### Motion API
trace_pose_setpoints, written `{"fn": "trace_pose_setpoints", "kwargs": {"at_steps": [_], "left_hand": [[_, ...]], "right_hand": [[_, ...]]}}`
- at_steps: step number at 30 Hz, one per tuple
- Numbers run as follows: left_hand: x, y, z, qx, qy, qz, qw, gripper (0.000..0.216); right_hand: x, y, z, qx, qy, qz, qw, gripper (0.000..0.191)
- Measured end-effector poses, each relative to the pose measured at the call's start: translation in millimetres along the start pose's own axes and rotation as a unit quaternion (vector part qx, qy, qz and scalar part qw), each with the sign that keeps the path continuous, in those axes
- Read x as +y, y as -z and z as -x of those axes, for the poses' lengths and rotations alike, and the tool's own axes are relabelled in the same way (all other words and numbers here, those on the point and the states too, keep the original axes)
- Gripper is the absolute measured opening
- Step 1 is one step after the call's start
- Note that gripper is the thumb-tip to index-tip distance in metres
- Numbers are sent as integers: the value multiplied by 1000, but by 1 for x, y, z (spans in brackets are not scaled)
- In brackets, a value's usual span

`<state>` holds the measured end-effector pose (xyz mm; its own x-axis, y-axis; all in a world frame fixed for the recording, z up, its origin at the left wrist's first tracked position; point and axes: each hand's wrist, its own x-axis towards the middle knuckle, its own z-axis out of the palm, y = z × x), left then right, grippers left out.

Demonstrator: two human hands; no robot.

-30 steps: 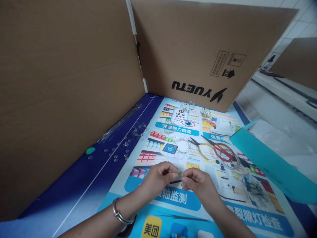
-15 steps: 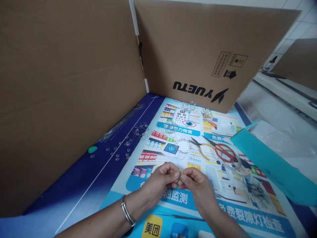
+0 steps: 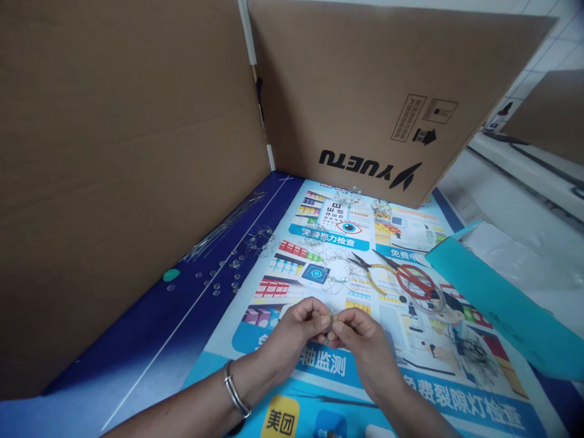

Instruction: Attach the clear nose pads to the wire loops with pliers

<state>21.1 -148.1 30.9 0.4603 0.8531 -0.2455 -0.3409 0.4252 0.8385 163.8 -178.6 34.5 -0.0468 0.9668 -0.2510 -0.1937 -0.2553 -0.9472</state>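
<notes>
Close together over the printed table cover, my left hand (image 3: 305,325) and my right hand (image 3: 360,331) both pinch a small greyish piece (image 3: 331,327) between thumbs and fingertips. The fingers cover most of it, so its exact kind cannot be told. Beyond my hands lie a loop of thin wire with clear beads (image 3: 338,271), yellow-handled pliers (image 3: 375,277) and red-handled scissors (image 3: 414,280). Loose clear beads (image 3: 235,263) are scattered to the left on dark blue. A tangle of thin wire (image 3: 474,353) rests at the right.
Tall cardboard panels (image 3: 365,79) stand at the left and back. Straight wires (image 3: 223,225) and a green round piece (image 3: 171,275) lie along the left panel. More beaded wire bundles (image 3: 347,198) sit at the back. A teal box (image 3: 506,304) with clear plastic stands right.
My fingertips have shifted very slightly around the small piece, and less of it shows now. Both hands stay in the same place, and the things on the table have not moved.
</notes>
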Motion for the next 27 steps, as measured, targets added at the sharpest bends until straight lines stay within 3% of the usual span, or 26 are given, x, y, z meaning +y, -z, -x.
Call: {"fn": "trace_pose_setpoints", "kwargs": {"at_steps": [6, 10, 12, 14, 16, 18, 19, 21, 24, 27], "left_hand": [[2, 4, -2, -3, -6, -62, 998, 18], [5, 14, -7, 6, -34, -177, 984, 17], [6, 19, -10, 27, -71, -263, 962, 13], [6, 24, -12, 49, -112, -363, 924, 8], [6, 28, -13, 63, -139, -448, 881, 5], [5, 30, -14, 66, -152, -512, 843, 7], [5, 31, -14, 67, -156, -539, 825, 9], [4, 32, -14, 65, -160, -582, 795, 11], [5, 32, -13, 60, -156, -625, 762, 13], [7, 32, -13, 48, -146, -657, 738, 12]], "right_hand": [[1, 4, -2, -11, -6, 42, 999, 21], [-18, 16, -1, -39, 1, 225, 974, 17], [-32, 21, 6, -50, 50, 403, 912, 9], [-40, 20, 18, -127, 77, 564, 812, 7], [-36, 16, 31, -201, 91, 691, 688, 6], [-21, 9, 43, -235, 95, 769, 587, 12], [-11, 5, 48, -217, 104, 796, 555, 14], [9, -1, 54, -198, 133, 814, 529, 14], [28, -5, 56, -177, 145, 809, 541, 8], [29, -5, 53, -194, 123, 808, 543, 5]]}}
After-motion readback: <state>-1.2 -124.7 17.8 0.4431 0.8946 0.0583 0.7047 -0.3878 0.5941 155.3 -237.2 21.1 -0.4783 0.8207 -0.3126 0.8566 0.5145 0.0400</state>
